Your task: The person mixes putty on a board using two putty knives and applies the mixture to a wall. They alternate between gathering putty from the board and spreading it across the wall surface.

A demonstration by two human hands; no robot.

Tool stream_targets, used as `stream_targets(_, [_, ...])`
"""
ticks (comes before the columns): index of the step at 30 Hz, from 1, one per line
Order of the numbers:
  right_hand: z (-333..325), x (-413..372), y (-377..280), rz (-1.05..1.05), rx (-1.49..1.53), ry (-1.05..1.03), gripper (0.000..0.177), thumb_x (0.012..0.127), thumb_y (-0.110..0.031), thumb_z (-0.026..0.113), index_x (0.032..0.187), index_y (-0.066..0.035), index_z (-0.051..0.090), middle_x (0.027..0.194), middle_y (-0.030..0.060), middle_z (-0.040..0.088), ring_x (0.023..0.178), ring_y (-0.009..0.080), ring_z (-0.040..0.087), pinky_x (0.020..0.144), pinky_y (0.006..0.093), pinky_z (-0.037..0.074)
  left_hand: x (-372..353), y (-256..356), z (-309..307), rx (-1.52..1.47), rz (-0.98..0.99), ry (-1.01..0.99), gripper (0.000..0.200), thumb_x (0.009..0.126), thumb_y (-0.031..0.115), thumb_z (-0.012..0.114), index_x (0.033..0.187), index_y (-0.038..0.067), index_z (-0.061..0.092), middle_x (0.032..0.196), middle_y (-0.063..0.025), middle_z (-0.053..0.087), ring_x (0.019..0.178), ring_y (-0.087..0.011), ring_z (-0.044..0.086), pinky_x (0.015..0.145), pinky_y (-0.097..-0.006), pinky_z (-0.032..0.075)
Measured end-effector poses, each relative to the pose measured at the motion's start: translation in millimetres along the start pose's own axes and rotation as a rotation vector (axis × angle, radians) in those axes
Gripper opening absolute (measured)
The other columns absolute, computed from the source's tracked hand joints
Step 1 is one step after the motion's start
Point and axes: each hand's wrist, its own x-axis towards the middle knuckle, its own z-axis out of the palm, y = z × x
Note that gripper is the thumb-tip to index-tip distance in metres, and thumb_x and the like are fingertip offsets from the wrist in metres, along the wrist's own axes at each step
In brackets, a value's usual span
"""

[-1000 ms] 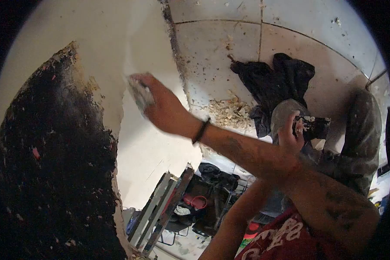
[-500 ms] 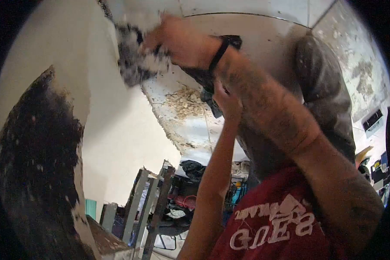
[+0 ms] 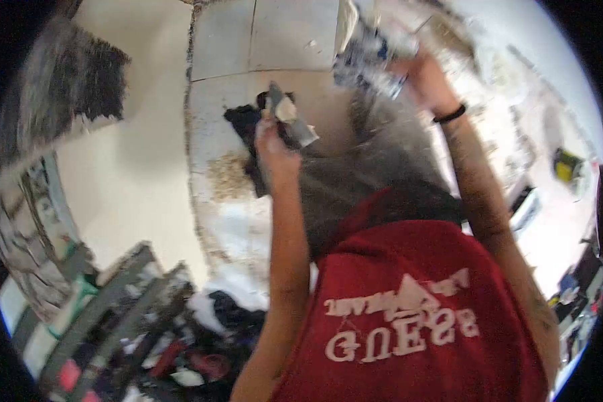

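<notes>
My left hand (image 3: 278, 151) is closed around a putty knife (image 3: 300, 130), whose flat grey blade has a beige lump on it. Beneath that hand, a crumpled black thing (image 3: 244, 120), like cloth or a bag, lies on the tiles. Farther right, my right hand (image 3: 432, 80), with a black band at the wrist, grips a crumpled grey, white and dark rag (image 3: 372, 60), blurred by motion. The rag hangs in front of my grey trousers (image 3: 382, 154), away from the cream wall panel (image 3: 147, 134).
Crumbled debris (image 3: 228, 177) is strewn over the tiled floor (image 3: 221, 40) along the panel's edge. A dark, rough patch (image 3: 94, 74) marks the upper left. Grey slats (image 3: 114, 301) and piled clothes (image 3: 228, 311) stand at the lower left. A yellow and black container (image 3: 568, 167) sits at the right.
My right hand has swung with the rag from the wall panel's edge to the right. My left hand, earlier partly hidden behind the right forearm, now shows with the putty knife. The view has turned.
</notes>
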Motion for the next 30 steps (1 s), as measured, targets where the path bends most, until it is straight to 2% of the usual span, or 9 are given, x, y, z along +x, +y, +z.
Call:
stream_targets(2, [35, -42, -33, -0.016, -0.345, 0.119, 0.071, 0.077, 0.009, 0.056, 0.139, -0.006, 0.024, 0.114, 0.0161, 0.058, 0.096, 0.0223, 0.061, 0.084, 0.033, 0.051, -10, 4, 21, 0.018, 0.168, -0.013, 0.019, 0.083, 0.013, 0.057, 0.098, 0.001, 0.055, 0.091, -0.0073, 0.056, 0.082, -0.0184, 0.054, 0.074, -0.0367, 0.048])
stream_targets(6, [40, -62, -22, -0.238, -0.231, -0.067, 0.07, 0.062, 0.013, 0.053, 0.129, -0.007, 0.044, 0.131, 0.0113, 0.044, 0.122, 0.0215, 0.04, 0.101, 0.0331, 0.032, -57, 30, 68, 0.205, 0.565, -0.14, 0.026, 0.078, 0.015, 0.07, 0.092, -0.001, 0.055, 0.087, -0.0054, 0.056, 0.078, -0.0118, 0.052, 0.074, -0.026, 0.044])
stream_targets(7, [42, -69, -32, -0.241, -0.167, -0.119, 0.069, 0.062, 0.014, 0.052, 0.128, -0.006, 0.044, 0.129, 0.011, 0.046, 0.121, 0.0218, 0.042, 0.101, 0.0318, 0.032, -65, 24, 77, 0.188, 0.567, -0.118, 0.027, 0.078, 0.014, 0.07, 0.093, -0.002, 0.055, 0.088, -0.0052, 0.056, 0.078, -0.0116, 0.052, 0.073, -0.0261, 0.045])
stream_targets(10, [60, -79, -50, -0.588, -0.479, -0.224, 0.067, 0.062, 0.015, 0.049, 0.126, -0.006, 0.045, 0.128, 0.0097, 0.047, 0.121, 0.0216, 0.042, 0.1, 0.0305, 0.031, -92, 35, 94, 0.145, 0.552, -0.054, 0.03, 0.076, 0.012, 0.071, 0.097, -0.001, 0.054, 0.089, -0.005, 0.057, 0.077, -0.011, 0.053, 0.073, -0.0262, 0.046])
stream_targets(14, [81, -91, -67, -0.663, -0.571, -0.375, 0.068, 0.059, 0.018, 0.047, 0.122, -0.007, 0.047, 0.125, 0.0092, 0.048, 0.117, 0.023, 0.045, 0.1, 0.0325, 0.032, -147, 62, 116, 0.003, 0.403, -0.118, 0.028, 0.075, 0.004, 0.067, 0.099, 0.0, 0.053, 0.088, -0.007, 0.058, 0.077, -0.0136, 0.058, 0.073, -0.0247, 0.049])
stream_targets(18, [97, -97, -79, -0.711, -0.619, -0.499, 0.067, 0.058, 0.017, 0.049, 0.12, -0.008, 0.049, 0.121, 0.0131, 0.047, 0.115, 0.0314, 0.044, 0.097, 0.0351, 0.035, -144, 62, 99, -0.044, 0.406, -0.158, 0.026, 0.075, -0.001, 0.061, 0.1, 0.001, 0.053, 0.088, -0.0063, 0.061, 0.081, -0.013, 0.06, 0.071, -0.0251, 0.05])
stream_targets(25, [112, -98, -82, -0.816, -1.025, -0.575, 0.076, 0.053, 0.019, 0.051, 0.121, -0.014, 0.05, 0.121, 0.0142, 0.043, 0.116, 0.0344, 0.042, 0.097, 0.0378, 0.036, -149, 68, 92, -0.162, 0.36, -0.253, 0.023, 0.075, -0.003, 0.059, 0.098, 0.001, 0.054, 0.088, -0.006, 0.06, 0.081, -0.0125, 0.06, 0.075, -0.0256, 0.05])
stream_targets(27, [110, -95, -80, -0.702, -1.04, -0.614, 0.077, 0.054, 0.02, 0.049, 0.122, -0.015, 0.049, 0.123, 0.0138, 0.042, 0.117, 0.0345, 0.042, 0.098, 0.0372, 0.036, -142, 67, 83, -0.072, 0.424, -0.214, 0.023, 0.075, -0.004, 0.058, 0.098, 0.0, 0.054, 0.088, -0.0055, 0.059, 0.08, -0.0127, 0.059, 0.074, -0.0264, 0.05])
stream_targets(30, [86, -76, -71, -0.554, -1.142, -0.661, 0.074, 0.057, 0.02, 0.047, 0.122, -0.014, 0.049, 0.126, 0.014, 0.04, 0.119, 0.0345, 0.041, 0.098, 0.0371, 0.037, -144, 75, 77, -0.276, 0.301, -0.152, 0.024, 0.076, -0.003, 0.057, 0.099, -0.001, 0.053, 0.089, -0.006, 0.059, 0.081, -0.0138, 0.059, 0.076, -0.0271, 0.05])
